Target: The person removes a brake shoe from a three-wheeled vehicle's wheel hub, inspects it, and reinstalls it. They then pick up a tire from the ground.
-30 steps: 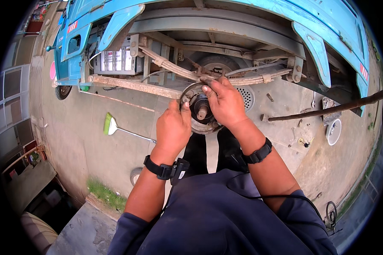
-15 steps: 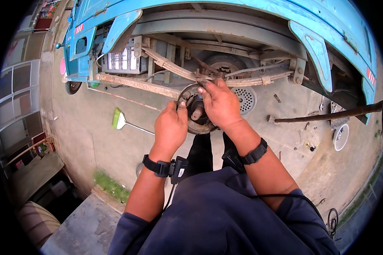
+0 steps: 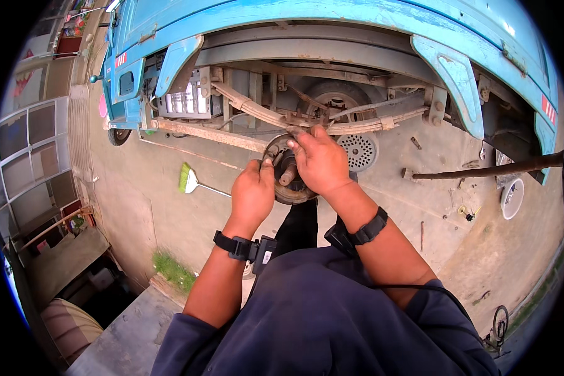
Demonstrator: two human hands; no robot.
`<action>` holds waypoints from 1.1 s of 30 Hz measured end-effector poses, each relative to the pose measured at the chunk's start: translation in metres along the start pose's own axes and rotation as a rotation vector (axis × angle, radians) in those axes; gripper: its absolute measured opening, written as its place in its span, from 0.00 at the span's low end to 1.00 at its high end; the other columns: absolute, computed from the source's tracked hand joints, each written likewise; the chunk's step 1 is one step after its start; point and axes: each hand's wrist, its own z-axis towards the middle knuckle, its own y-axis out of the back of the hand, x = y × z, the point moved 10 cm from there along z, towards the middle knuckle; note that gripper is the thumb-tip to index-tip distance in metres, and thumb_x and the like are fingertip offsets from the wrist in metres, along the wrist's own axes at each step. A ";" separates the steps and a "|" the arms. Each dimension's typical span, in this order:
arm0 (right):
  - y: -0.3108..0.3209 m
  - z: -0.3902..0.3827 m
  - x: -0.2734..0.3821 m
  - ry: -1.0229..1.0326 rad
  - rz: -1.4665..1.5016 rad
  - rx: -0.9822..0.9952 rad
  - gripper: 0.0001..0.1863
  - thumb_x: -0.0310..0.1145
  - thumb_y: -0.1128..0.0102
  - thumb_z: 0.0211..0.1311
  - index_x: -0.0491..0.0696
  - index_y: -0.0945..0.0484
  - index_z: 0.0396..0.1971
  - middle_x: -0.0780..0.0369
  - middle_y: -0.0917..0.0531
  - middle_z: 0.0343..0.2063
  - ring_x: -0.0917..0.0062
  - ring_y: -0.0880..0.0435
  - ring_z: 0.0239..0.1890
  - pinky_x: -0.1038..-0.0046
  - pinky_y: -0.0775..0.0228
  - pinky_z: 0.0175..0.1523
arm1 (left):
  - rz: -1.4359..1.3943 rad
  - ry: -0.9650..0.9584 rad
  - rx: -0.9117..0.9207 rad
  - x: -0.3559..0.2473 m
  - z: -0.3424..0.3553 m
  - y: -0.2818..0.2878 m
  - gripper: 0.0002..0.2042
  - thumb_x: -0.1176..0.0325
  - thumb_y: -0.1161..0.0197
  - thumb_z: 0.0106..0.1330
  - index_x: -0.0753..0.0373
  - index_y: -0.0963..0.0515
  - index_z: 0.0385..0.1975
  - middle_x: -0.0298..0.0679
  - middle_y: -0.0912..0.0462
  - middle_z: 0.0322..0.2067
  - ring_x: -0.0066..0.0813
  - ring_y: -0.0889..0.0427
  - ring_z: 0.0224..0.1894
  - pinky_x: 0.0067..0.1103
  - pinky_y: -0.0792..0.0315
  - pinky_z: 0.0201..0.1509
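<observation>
Below the leaf spring (image 3: pixel 250 108) of a blue truck, a round drum brake assembly with curved brake shoes (image 3: pixel 292 195) sits around a rusty axle stub (image 3: pixel 287 175). My left hand (image 3: pixel 253 193) grips the left side of this brake, its thumb up against the curved rim. Over the top right of the assembly, my right hand (image 3: pixel 323 164) has its thumb and fingers closed on the upper end of a brake shoe. Both hands hide parts of the assembly, so small pieces under the fingertips cannot be made out.
Overhead stretches the blue truck body (image 3: pixel 332 22). A perforated metal disc (image 3: pixel 360 152) lies beyond my right hand. Toward the right are a long wooden-looking bar (image 3: pixel 489 171) and a white basin (image 3: pixel 512 198). A green-bristled broom (image 3: pixel 188 179) lies at left.
The whole view has shifted slightly. Both hands stay on the brake assembly, and the right hand's fingers sit a little lower and more bent over its top.
</observation>
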 end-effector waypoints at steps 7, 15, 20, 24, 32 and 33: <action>-0.001 -0.005 0.000 0.004 0.012 0.005 0.09 0.38 0.38 0.66 0.49 0.17 0.37 0.57 0.22 0.34 0.57 0.17 0.33 0.59 0.23 0.36 | -0.031 0.028 0.016 0.006 -0.004 -0.001 0.20 0.56 0.49 0.76 0.71 0.26 0.32 0.62 0.20 0.28 0.65 0.21 0.35 0.44 0.28 0.39; 0.002 -0.001 0.001 0.020 0.017 0.000 0.08 0.37 0.37 0.65 0.50 0.17 0.38 0.57 0.23 0.33 0.58 0.17 0.33 0.60 0.23 0.36 | -0.101 0.052 0.045 0.009 -0.002 -0.004 0.20 0.56 0.49 0.76 0.70 0.26 0.34 0.59 0.20 0.28 0.61 0.21 0.34 0.40 0.28 0.40; 0.003 0.004 0.001 0.038 0.016 -0.001 0.08 0.37 0.37 0.65 0.50 0.17 0.39 0.57 0.23 0.33 0.58 0.17 0.33 0.60 0.23 0.36 | -0.105 0.035 0.050 0.006 0.002 -0.004 0.20 0.55 0.48 0.76 0.70 0.25 0.34 0.58 0.20 0.29 0.59 0.21 0.34 0.39 0.28 0.40; 0.003 0.000 0.000 0.024 0.027 -0.007 0.08 0.36 0.36 0.65 0.50 0.17 0.39 0.58 0.23 0.33 0.58 0.17 0.32 0.59 0.23 0.35 | -0.148 0.065 0.068 0.015 0.001 -0.009 0.20 0.55 0.48 0.76 0.70 0.25 0.35 0.57 0.20 0.28 0.58 0.21 0.34 0.39 0.28 0.40; 0.001 -0.006 0.003 0.026 0.028 0.004 0.08 0.35 0.36 0.64 0.49 0.17 0.39 0.57 0.22 0.33 0.57 0.17 0.32 0.59 0.24 0.36 | -0.096 0.063 0.087 0.021 0.001 -0.010 0.21 0.55 0.49 0.76 0.72 0.23 0.39 0.61 0.18 0.32 0.63 0.20 0.39 0.40 0.27 0.44; 0.000 -0.005 0.002 0.031 0.030 -0.001 0.07 0.35 0.36 0.64 0.49 0.17 0.39 0.57 0.22 0.33 0.57 0.17 0.32 0.59 0.24 0.36 | -0.074 0.051 0.090 0.020 0.003 -0.011 0.21 0.55 0.50 0.76 0.72 0.23 0.39 0.62 0.18 0.32 0.63 0.20 0.39 0.41 0.26 0.44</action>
